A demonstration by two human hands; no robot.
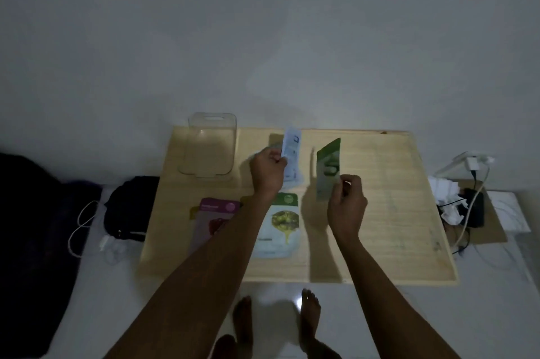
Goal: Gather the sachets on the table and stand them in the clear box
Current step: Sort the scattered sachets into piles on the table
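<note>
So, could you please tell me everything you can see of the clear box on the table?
The clear box looks like transparent plastic, with rounded corners and a slot handle cut near the top of its far wall. It stands upright and open at the table's far left corner, against the wall, and looks empty. Neither hand touches it; the left hand is just to its right.

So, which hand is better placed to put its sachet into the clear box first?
Probably the left hand: its pale sachet is held just beside the clear box, while the right hand with the green sachet is farther away.
</note>
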